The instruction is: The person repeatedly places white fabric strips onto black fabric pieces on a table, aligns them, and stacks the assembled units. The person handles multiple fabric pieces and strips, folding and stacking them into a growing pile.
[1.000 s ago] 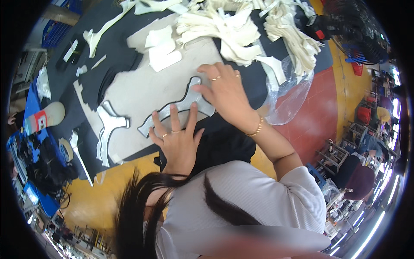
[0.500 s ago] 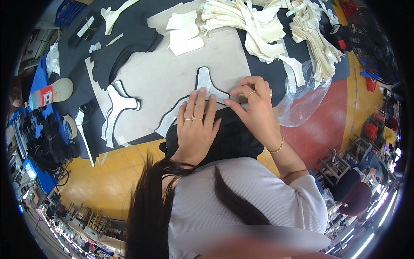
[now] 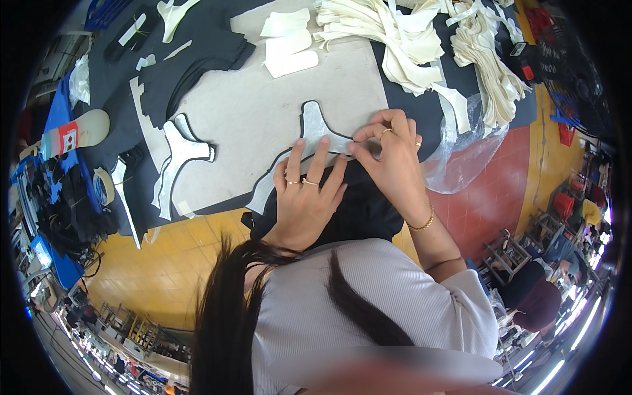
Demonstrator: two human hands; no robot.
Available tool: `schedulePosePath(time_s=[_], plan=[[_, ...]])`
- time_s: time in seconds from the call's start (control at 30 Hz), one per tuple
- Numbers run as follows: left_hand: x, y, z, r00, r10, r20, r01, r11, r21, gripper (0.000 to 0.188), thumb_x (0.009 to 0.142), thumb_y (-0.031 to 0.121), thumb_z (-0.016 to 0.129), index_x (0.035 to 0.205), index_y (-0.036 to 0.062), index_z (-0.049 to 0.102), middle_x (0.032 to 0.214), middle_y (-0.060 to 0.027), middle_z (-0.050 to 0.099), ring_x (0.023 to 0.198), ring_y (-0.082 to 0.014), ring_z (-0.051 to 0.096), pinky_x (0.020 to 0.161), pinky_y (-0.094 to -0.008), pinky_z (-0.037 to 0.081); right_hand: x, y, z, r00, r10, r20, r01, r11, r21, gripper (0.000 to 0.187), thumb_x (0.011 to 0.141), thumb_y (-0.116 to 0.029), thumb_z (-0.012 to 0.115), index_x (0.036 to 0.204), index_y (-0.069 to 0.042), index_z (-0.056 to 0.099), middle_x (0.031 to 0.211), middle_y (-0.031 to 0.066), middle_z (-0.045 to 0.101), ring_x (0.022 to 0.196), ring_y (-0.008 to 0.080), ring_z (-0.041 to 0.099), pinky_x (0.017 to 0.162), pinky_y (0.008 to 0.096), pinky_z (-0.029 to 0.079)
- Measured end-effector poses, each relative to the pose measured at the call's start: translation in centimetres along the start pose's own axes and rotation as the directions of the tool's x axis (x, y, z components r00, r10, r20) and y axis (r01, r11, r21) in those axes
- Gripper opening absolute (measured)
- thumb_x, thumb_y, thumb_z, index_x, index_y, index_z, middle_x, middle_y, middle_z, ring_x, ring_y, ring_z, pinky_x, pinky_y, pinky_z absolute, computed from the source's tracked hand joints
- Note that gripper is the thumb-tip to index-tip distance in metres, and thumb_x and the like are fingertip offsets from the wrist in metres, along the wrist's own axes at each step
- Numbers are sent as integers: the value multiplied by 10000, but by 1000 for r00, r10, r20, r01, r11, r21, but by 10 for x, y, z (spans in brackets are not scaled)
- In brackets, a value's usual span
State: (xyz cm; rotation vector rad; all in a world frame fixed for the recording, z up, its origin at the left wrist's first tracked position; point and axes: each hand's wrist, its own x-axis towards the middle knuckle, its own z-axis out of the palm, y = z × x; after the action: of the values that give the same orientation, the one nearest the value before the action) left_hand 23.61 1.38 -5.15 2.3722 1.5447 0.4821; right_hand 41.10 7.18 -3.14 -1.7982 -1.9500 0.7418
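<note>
A Y-shaped white fabric piece (image 3: 316, 122) with a black layer showing along its edges lies near the table's front edge, on a pale grey sheet (image 3: 243, 125). My left hand (image 3: 306, 201) rests on its middle, fingers spread, hiding part of it. At the piece's right end, the thumb and index finger of my right hand (image 3: 395, 164) pinch the tip. One arm of the piece runs down to the left, past my left hand. Similar white pieces with black edges (image 3: 178, 151) lie overlapped to the left.
Cream fabric strips (image 3: 375, 33) are heaped at the back right, near a clear plastic bag (image 3: 461, 161). Black fabric layers (image 3: 191, 76) lie at the back left. Farther left are a bottle (image 3: 85, 131) and a tape roll (image 3: 104, 187). A fan (image 3: 569, 72) stands at the far right.
My left hand has shifted slightly right and its fingers have spread wider. The lower-left arm of the piece has moved a little right. My right hand keeps pinching the right tip.
</note>
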Motion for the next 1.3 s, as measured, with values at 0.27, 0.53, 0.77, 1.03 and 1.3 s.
schedulePosePath(time_s=[0.27, 0.53, 0.77, 1.03, 1.3], plan=[[40, -37, -18, 999, 20, -30, -25, 986, -166, 397, 846, 99, 708, 1237, 123, 641, 1207, -59, 591, 1083, -271, 534, 921, -401, 411, 2, 2, 4, 967, -248, -58, 245, 968, -56, 160, 711, -67, 804, 825, -88, 694, 1008, 51, 560, 925, 260, 524, 806, 387, 387], [51, -39, -22, 996, 56, 71, -46, 990, -133, 354, 850, 92, 707, 1199, 131, 657, 1175, -78, 568, 1053, -292, 528, 920, -410, 430, -9, 10, 11, 951, -278, -138, 298, 940, 163, 224, 703, -33, 819, 884, -57, 689, 991, 63, 560, 885, 249, 559, 811, 354, 416], [50, -32, -22, 995, 30, 98, -19, 993, -115, 324, 842, 113, 724, 1159, 139, 665, 1097, -105, 551, 999, -294, 526, 870, -411, 435, -5, 9, 2, 994, -79, -69, 86, 990, 109, 205, 738, -92, 823, 898, -61, 698, 1077, 50, 525, 944, 231, 539, 874, 384, 372], [48, -26, -20, 996, 5, 91, 6, 993, -121, 321, 828, 172, 758, 1136, 156, 667, 1088, -66, 527, 991, -260, 498, 885, -405, 349, 5, 3, -6, 998, -40, 39, 40, 999, 3, 170, 763, -124, 808, 898, -75, 718, 1065, 47, 534, 979, 243, 522, 863, 407, 337], [55, -31, -17, 993, 41, 113, -12, 969, -245, 317, 816, 161, 762, 1119, 149, 668, 1095, -41, 525, 1045, -261, 479, 909, -413, 328, 9, 1, -6, 999, -10, 39, 9, 999, 36, 137, 767, -122, 804, 863, -67, 724, 1054, 46, 541, 1004, 255, 514, 863, 409, 325]])
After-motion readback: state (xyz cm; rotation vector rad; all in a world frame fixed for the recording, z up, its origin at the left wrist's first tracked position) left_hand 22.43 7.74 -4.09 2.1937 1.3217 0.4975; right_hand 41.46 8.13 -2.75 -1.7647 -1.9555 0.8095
